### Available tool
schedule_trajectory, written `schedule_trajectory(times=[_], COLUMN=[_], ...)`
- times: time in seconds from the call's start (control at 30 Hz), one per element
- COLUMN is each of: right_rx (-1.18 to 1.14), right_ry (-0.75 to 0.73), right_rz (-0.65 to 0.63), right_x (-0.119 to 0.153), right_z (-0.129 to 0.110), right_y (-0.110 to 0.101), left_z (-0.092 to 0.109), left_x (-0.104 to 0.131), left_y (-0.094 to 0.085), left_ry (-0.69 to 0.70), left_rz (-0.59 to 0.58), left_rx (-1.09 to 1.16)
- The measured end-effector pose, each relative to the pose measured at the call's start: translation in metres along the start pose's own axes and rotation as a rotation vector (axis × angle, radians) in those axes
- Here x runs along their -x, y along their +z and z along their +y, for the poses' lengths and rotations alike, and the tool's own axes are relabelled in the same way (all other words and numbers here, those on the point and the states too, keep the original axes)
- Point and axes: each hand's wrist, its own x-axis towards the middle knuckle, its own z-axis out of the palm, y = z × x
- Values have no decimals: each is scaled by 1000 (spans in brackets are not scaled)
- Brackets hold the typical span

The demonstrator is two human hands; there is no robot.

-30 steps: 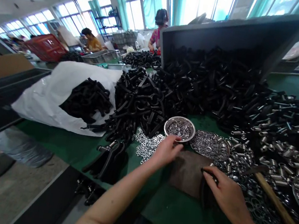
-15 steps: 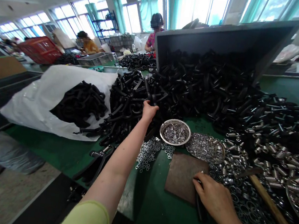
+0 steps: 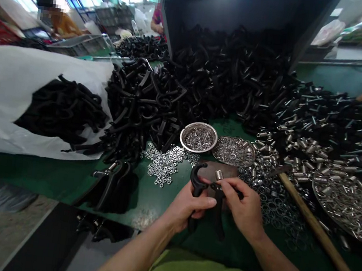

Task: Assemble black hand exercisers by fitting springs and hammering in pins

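My left hand [image 3: 191,206] is closed around a black handle piece with a hooked jaw [image 3: 198,180], held upright with the hook on top. Close beside it, my right hand [image 3: 243,206] pinches a second black handle piece [image 3: 218,220], its long end hanging down. A metal coil spring [image 3: 219,174] shows just above my right fingertips; whether it is fixed to that piece I cannot tell. The two pieces meet or nearly meet between my hands. Behind them lies a brown square plate [image 3: 208,169], partly covered by the hands.
Loose nuts [image 3: 164,164] lie left of a metal bowl [image 3: 198,138] of small parts. A wooden-handled hammer [image 3: 322,227] rests among springs and rings at right. Black handles pile before a grey bin [image 3: 250,11]; a white sack [image 3: 2,94] stands left. Two people sit farther back.
My left hand has come back from the black pile with a hooked handle piece. My right hand has lifted its handle piece off the plate, bringing both together. The view has tilted down.
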Motion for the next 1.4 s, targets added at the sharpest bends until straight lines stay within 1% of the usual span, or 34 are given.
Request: schedule_trajectory(times=[0.07, 0.17, 0.23, 0.3, 0.37, 0.4, 0.47, 0.5, 0.53, 0.57, 0.6, 0.63, 0.67, 0.7, 0.77, 0.8, 0.83, 0.87, 0.9, 0.93, 1.03, 1.07, 1.1, 1.13, 1.2, 1.3, 1.4], right_rx=[43, 120, 145, 143, 132, 125, 140, 170, 206, 235, 246, 226, 171, 90, -86, -152, -194, -212, -215, -202, -36, 54, 143, 218, 314, 431, 502], right_ry=[-52, -137, -178, -179, -170, -191, -298, -365, -421, -446, -419, -335, -205, -49, 235, 315, 348, 349, 333, 309, 210, 169, 130, 99, 64, 37, 19], right_rz=[16, 8, -36, -84, -129, -164, -223, -221, -197, -154, -109, -83, -91, -140, -320, -424, -514, -578, -606, -593, -418, -370, -351, -363, -439, -528, -584], right_x=[4, 8, 9, 9, 6, 4, 2, 2, 2, 3, 5, 7, 8, 9, 8, 6, 4, 1, 0, -2, -1, 1, 2, 4, 6, 8, 7], right_z=[-4, -3, -1, 1, 2, 3, 6, 8, 12, 15, 20, 24, 29, 33, 38, 38, 38, 36, 34, 31, 22, 19, 17, 15, 12, 9, 10], right_y=[1, 1, 1, -1, -4, -6, -12, -15, -17, -18, -18, -17, -15, -13, -8, -6, -5, -4, -3, -2, 2, 3, 4, 4, 4, 3, 5], left_z=[-2, 1, 3, 3, 1, 0, -3, -4, -5, -5, -5, -5, -4, -3, 0, 1, 1, -1, -3, -7, -20, -24, -27, -30, -31, -30, -31], left_x=[4, 5, 6, 5, 3, 1, -2, -4, -5, -6, -6, -6, -6, -5, -3, -2, -2, -2, -2, -2, -3, -3, -2, -1, 2, 4, 0], left_y=[7, 11, 12, 12, 11, 10, 8, 7, 6, 5, 4, 3, 3, 2, 0, -1, -2, -2, -3, -3, -2, -2, -2, -3, -5, -9, -11], left_ry=[-13, -29, -25, -8, 5, 6, 5, 1, -5, -4, 10, 44, 99, 165, 273, 300, 309, 308, 308, 318, 384, 407, 425, 435, 449, 456, 424], left_rz=[1, 21, 34, 46, 51, 46, 27, 17, 7, 0, 4, 21, 49, 80, 120, 117, 99, 77, 63, 64, 139, 168, 186, 192, 179, 119, 59], left_rx=[-20, -103, -179, -245, -258, -246, -193, -159, -136, -129, -145, -190, -265, -362, -564, -650, -717, -763, -787, -792, -722, -699, -688, -692, -725, -770, -781])
